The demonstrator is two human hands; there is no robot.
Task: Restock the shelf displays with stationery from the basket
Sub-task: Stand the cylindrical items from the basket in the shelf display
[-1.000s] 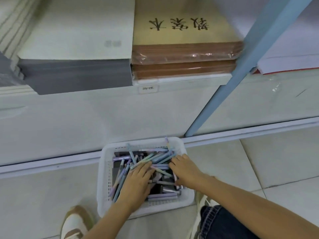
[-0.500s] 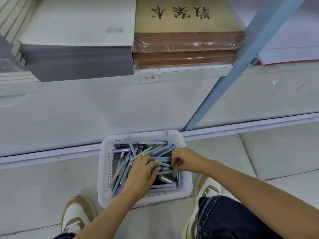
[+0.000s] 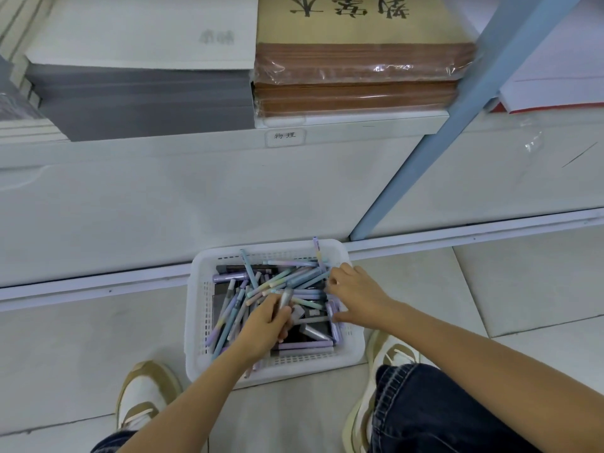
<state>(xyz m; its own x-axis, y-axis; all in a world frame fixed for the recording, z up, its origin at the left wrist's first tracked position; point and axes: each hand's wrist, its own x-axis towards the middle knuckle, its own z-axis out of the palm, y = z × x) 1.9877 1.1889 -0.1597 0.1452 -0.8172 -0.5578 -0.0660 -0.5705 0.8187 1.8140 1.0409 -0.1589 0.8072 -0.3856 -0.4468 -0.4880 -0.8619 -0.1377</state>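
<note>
Closest to you are your jeans (image 3: 441, 407) and your two shoes, the left shoe (image 3: 143, 397) and the right shoe (image 3: 389, 354), planted on the tiled floor (image 3: 81, 354) either side of the white basket (image 3: 196, 322). Both forearms reach forward into it.

Your left hand (image 3: 266, 326) is in the middle of the basket, its fingers (image 3: 280, 317) curled round a grey pen (image 3: 286, 297) whose tip stands up out of the grip. Your right hand (image 3: 358, 295) is at the basket's right side, its fingers (image 3: 333, 280) bent down among the pastel pens (image 3: 294, 279), thumb low by the wall. Whether they have pinched anything, you cannot tell from here.

The stock is all in the basket: pens lie crossed in a loose heap over darker flat items, a couple leaning on the far rim.

So you look to be at the picking step, sorting out a handful, with nothing yet shelved. Next, gather like pens, lift them free of the tangle without dragging neighbours out, and carry them up.

Beyond the basket rises the pale shelf base, a blue upright (image 3: 425, 158), a small label (image 3: 285, 136), then a grey stack (image 3: 143, 96) beside wrapped brown notebooks (image 3: 356, 80). No pen display shows here, so you will likely need to look elsewhere for it.
</note>
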